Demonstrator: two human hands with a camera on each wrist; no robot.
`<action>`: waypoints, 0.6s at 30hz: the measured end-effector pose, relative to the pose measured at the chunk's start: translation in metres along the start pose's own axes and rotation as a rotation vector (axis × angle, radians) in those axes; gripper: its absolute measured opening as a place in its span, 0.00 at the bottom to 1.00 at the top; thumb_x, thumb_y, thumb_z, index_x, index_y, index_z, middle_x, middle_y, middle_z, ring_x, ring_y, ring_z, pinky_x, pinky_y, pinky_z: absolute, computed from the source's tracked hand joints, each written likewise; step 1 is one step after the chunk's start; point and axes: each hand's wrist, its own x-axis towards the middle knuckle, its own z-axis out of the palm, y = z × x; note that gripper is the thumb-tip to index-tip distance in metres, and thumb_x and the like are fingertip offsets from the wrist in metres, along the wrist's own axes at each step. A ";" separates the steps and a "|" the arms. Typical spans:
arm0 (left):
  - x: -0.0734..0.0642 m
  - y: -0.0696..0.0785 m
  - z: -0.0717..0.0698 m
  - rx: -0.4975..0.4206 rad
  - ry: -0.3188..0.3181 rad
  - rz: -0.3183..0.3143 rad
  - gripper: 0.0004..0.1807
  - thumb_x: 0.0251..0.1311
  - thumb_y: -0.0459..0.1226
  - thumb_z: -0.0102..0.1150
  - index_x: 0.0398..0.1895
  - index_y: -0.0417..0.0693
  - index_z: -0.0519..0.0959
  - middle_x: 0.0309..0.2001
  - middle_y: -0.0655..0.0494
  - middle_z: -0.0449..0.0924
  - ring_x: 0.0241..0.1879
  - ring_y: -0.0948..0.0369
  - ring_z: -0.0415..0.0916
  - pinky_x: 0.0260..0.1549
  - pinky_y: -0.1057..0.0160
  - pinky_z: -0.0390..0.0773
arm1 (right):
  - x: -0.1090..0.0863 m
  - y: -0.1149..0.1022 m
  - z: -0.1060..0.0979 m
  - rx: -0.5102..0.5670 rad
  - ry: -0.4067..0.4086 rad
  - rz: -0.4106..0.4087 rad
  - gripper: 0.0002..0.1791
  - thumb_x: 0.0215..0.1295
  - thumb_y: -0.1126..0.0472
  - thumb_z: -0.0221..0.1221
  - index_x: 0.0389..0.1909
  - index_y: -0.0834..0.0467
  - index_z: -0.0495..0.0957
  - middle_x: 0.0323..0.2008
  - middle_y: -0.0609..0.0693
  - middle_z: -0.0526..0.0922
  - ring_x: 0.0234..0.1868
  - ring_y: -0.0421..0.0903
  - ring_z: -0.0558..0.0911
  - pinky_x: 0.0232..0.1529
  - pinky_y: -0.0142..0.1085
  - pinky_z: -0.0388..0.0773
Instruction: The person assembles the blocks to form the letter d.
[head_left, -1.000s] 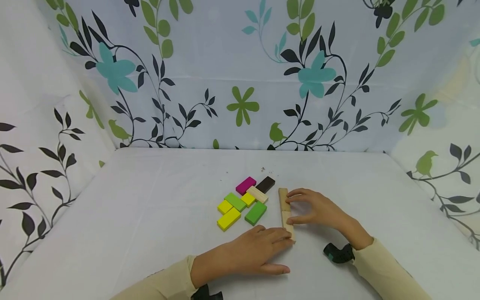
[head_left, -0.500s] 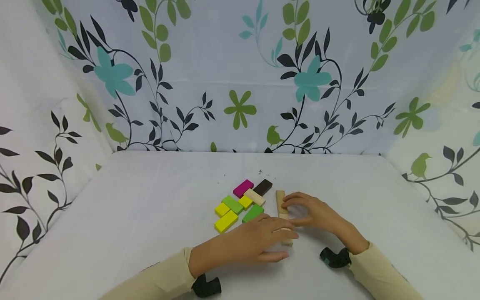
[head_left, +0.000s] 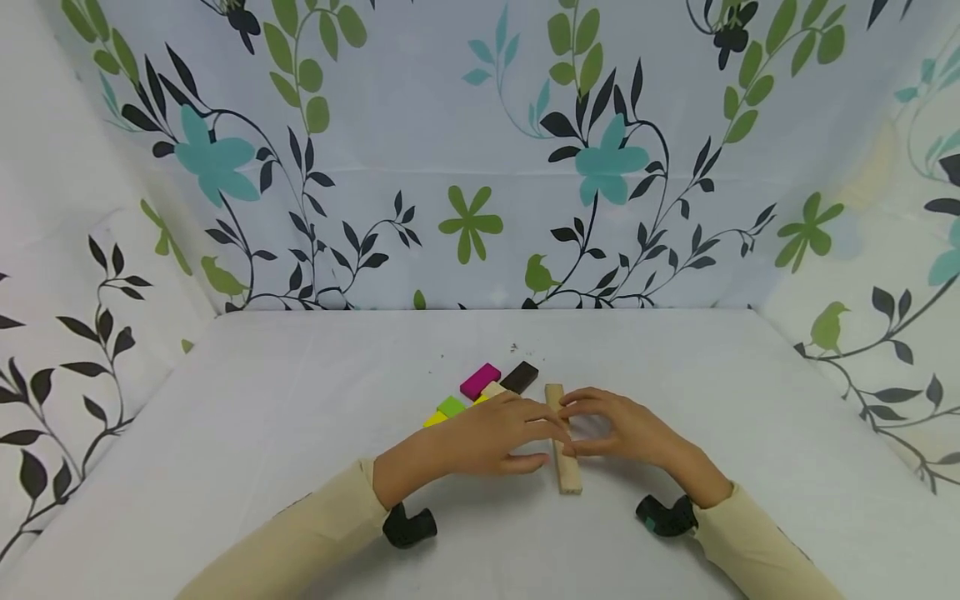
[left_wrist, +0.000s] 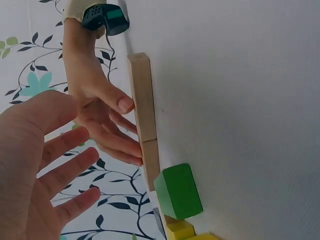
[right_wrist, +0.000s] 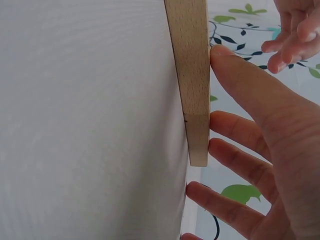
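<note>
Two plain wooden blocks lie end to end in a straight row, the nearer one (head_left: 568,477) and the farther one (head_left: 553,395), with their seam visible in the left wrist view. My right hand (head_left: 630,429) touches the row from the right; its thumb and fingertips meet the same face of the wood in the right wrist view. My left hand (head_left: 487,437) hovers with spread fingers, fingertips overlapping the row in the head view, and holds nothing. It hides part of the coloured blocks, including the dark green block (left_wrist: 179,192).
Left of the row sits a cluster: a magenta block (head_left: 480,381), a dark brown block (head_left: 520,377), a pale wooden block (head_left: 492,389), a light green block (head_left: 452,407) and yellow blocks (left_wrist: 179,231). Patterned cloth (head_left: 330,167) rises behind the white table (head_left: 300,375).
My left hand has lifted off the near end of the wooden row and moved away from me, now covering part of the coloured cluster. My right hand stays at the row. The view shifted slightly.
</note>
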 end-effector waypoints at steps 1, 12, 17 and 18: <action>0.000 -0.003 0.000 -0.008 0.003 -0.003 0.16 0.68 0.42 0.56 0.57 0.54 0.76 0.59 0.60 0.77 0.62 0.63 0.71 0.61 0.60 0.69 | 0.000 0.000 0.000 0.000 0.001 0.007 0.23 0.57 0.46 0.68 0.51 0.52 0.83 0.56 0.51 0.78 0.58 0.54 0.77 0.55 0.55 0.74; 0.007 -0.022 -0.003 -0.026 -0.004 -0.046 0.16 0.67 0.40 0.56 0.56 0.49 0.78 0.56 0.55 0.78 0.58 0.57 0.75 0.58 0.56 0.74 | 0.001 0.000 0.002 0.011 0.013 0.039 0.23 0.56 0.43 0.68 0.50 0.51 0.83 0.56 0.50 0.78 0.60 0.53 0.76 0.57 0.55 0.72; 0.008 -0.025 -0.004 0.019 -0.040 -0.091 0.18 0.67 0.41 0.57 0.58 0.49 0.76 0.57 0.54 0.77 0.59 0.58 0.73 0.57 0.56 0.74 | 0.000 0.000 0.003 0.016 0.021 0.067 0.23 0.56 0.43 0.68 0.49 0.52 0.83 0.56 0.49 0.78 0.60 0.53 0.76 0.58 0.55 0.72; 0.008 -0.026 -0.004 0.033 -0.049 -0.102 0.18 0.67 0.42 0.57 0.59 0.49 0.76 0.57 0.53 0.77 0.59 0.58 0.72 0.57 0.55 0.74 | 0.000 0.000 0.003 0.017 0.021 0.071 0.23 0.56 0.44 0.68 0.49 0.52 0.83 0.57 0.49 0.78 0.60 0.53 0.76 0.58 0.55 0.72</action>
